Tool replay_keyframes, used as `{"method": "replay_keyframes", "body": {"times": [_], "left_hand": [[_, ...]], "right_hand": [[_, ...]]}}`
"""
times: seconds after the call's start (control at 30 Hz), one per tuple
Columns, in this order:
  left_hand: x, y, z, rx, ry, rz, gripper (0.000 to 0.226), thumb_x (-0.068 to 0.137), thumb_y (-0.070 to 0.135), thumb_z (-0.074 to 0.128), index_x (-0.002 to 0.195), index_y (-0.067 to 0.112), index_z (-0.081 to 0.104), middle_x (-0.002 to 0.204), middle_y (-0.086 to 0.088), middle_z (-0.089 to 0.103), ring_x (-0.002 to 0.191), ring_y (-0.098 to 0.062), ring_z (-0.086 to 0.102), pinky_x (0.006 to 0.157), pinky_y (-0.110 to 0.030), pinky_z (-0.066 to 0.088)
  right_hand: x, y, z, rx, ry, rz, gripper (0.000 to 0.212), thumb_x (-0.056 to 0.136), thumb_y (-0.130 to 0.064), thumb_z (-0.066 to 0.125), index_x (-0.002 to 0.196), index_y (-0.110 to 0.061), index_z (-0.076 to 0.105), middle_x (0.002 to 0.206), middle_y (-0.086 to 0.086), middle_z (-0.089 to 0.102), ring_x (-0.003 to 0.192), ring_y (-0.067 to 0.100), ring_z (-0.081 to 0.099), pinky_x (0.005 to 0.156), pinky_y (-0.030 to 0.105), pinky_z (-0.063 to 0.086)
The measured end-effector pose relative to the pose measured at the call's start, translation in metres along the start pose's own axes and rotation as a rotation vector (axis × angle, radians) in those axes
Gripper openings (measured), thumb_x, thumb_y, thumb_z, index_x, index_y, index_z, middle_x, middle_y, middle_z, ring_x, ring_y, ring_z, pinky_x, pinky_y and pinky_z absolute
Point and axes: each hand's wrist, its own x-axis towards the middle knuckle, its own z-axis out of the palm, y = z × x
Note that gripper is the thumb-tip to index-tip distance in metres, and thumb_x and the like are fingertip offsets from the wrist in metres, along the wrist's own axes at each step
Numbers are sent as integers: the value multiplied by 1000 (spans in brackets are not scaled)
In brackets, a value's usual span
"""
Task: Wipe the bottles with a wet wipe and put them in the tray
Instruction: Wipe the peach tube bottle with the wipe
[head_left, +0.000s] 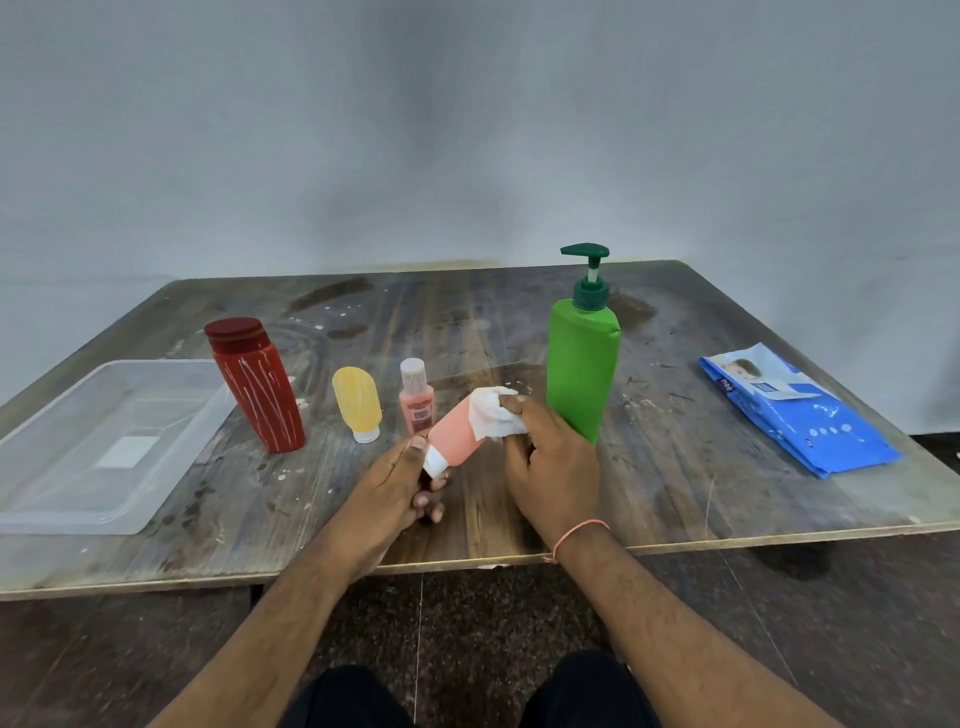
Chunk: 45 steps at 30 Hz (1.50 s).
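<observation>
The left hand (395, 483) gripped the white cap of a soft coral-pink tube bottle (453, 436), tilted toward one o'clock above the worn wooden table (675, 467) — the right hand (550, 462) pinched a crumpled white wet wipe (496, 413) against its upper end. Clear plastic tray (67, 499) sat at nine o'clock.
</observation>
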Motion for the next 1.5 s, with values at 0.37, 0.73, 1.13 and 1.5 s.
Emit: {"method": "replay_keyframes", "body": {"times": [0.37,0.73,1.13,1.5], "left_hand": [[0,-2,3,92,69,77,38,116,31,34,140,22,62,106,1,76,93,-13,68,92,-36,54],[-4,4,4,156,94,136,38,99,23,72,133,40,64,131,16,74,124,-7,68,104,-33,54],[-1,-8,1,280,23,180,36,109,33,56,144,36,51,77,8,59,69,-9,52,66,-33,48],[-2,-2,0,-53,-63,133,41,105,49,45,140,33,60,87,-4,48,64,-12,37,63,-30,40]], "right_hand": [[-10,-2,4,126,-311,-364,32,89,-19,66,120,-26,74,118,-2,79,100,21,76,75,39,63],[-6,2,-1,170,-70,-221,33,92,-13,61,122,-18,74,126,-4,76,111,12,73,89,24,59],[-7,-1,2,121,-163,-388,36,93,-12,74,126,-24,76,123,-7,77,102,16,75,77,29,60],[-8,3,6,113,-157,-440,34,94,-12,76,124,-27,74,118,-6,77,99,20,76,71,39,62]]}}
